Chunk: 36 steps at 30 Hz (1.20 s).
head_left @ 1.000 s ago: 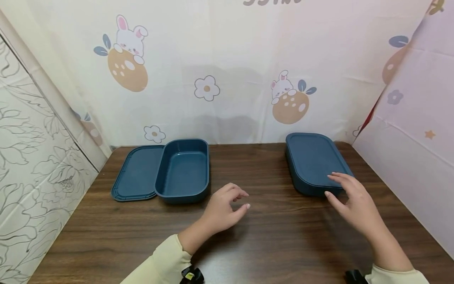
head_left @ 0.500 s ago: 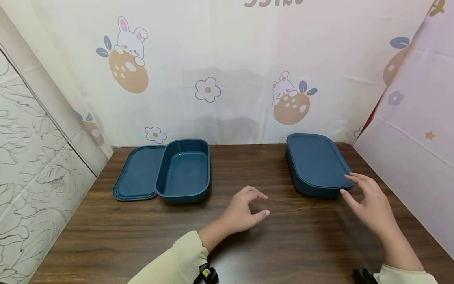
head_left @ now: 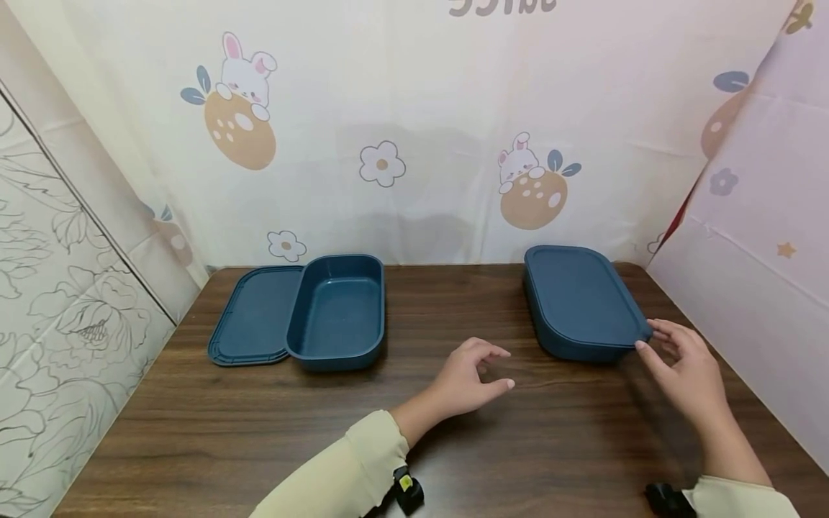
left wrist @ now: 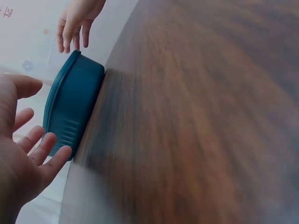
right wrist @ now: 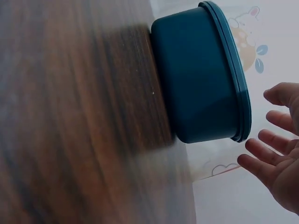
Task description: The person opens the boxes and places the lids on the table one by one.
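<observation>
You can't read any word for certain. High on the patterned backdrop (head_left: 440, 93), your head view catches a row of grey letters (head_left: 509, 6) — sliced off by the top edge. Your left wrist view has small reddish marks (left wrist: 7, 12) on the pale backing — perhaps lettering, too blurred to read.
</observation>
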### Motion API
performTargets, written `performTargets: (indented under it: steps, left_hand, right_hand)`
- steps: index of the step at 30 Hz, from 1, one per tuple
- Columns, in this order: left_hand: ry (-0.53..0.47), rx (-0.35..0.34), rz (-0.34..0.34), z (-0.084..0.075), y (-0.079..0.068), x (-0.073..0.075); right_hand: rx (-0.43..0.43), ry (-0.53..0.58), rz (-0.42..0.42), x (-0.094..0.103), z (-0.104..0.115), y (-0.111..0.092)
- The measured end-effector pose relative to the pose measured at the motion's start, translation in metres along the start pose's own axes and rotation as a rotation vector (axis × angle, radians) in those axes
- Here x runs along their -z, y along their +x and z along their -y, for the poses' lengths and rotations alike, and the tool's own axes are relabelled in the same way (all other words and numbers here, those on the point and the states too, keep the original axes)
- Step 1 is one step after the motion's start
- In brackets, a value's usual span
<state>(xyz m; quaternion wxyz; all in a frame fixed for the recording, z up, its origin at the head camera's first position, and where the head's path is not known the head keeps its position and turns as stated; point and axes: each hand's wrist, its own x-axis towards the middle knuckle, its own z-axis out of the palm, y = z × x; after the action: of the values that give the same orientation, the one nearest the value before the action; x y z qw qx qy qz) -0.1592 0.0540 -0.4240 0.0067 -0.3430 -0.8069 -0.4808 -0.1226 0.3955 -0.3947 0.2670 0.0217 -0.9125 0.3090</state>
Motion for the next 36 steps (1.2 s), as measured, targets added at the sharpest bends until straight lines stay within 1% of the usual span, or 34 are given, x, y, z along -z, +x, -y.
performTargets:
  steps: [5, 7, 10, 13, 17, 20, 24, 26, 28, 31, 33, 36]
  left_hand:
    - [-0.041, 0.066, 0.034, -0.001, 0.011, -0.007]
    - [-0.07, 0.085, 0.034, -0.002, 0.017, -0.011]
    - [-0.111, 0.104, 0.033, -0.002, 0.026, -0.015]
    - [-0.151, 0.137, 0.022, 0.0, 0.037, -0.019]
    - [-0.206, 0.211, 0.0, 0.001, 0.049, -0.025]
    - [-0.241, 0.254, -0.027, 0.002, 0.058, -0.029]
    - [-0.251, 0.274, -0.063, 0.002, 0.068, -0.034]
    - [-0.262, 0.284, -0.066, 0.002, 0.073, -0.038]
    - [-0.295, 0.305, -0.065, 0.001, 0.078, -0.042]
    - [-0.357, 0.358, -0.069, 0.0, 0.085, -0.05]
    - [-0.389, 0.399, -0.085, -0.001, 0.091, -0.054]
    - [-0.431, 0.454, -0.116, -0.003, 0.098, -0.058]
  right_hand:
    - [-0.176, 0.029, 0.107, 0.006, -0.006, 0.001]
    - [-0.226, 0.046, 0.119, 0.005, -0.008, 0.002]
    - [-0.271, 0.071, 0.117, 0.004, -0.011, 0.004]
    - [-0.291, 0.144, 0.104, 0.002, -0.016, 0.006]
    - [-0.304, 0.307, 0.097, -0.001, -0.025, 0.007]
    - [-0.311, 0.403, 0.096, -0.002, -0.029, 0.01]
    - [-0.311, 0.482, 0.109, -0.004, -0.035, 0.015]
    - [-0.322, 0.568, 0.128, -0.004, -0.037, 0.017]
    - [-0.336, 0.638, 0.154, -0.005, -0.04, 0.019]
    - [-0.377, 0.727, 0.202, -0.004, -0.043, 0.021]
    - [-0.394, 0.728, 0.234, -0.004, -0.044, 0.024]
    - [-0.416, 0.768, 0.276, -0.005, -0.046, 0.028]
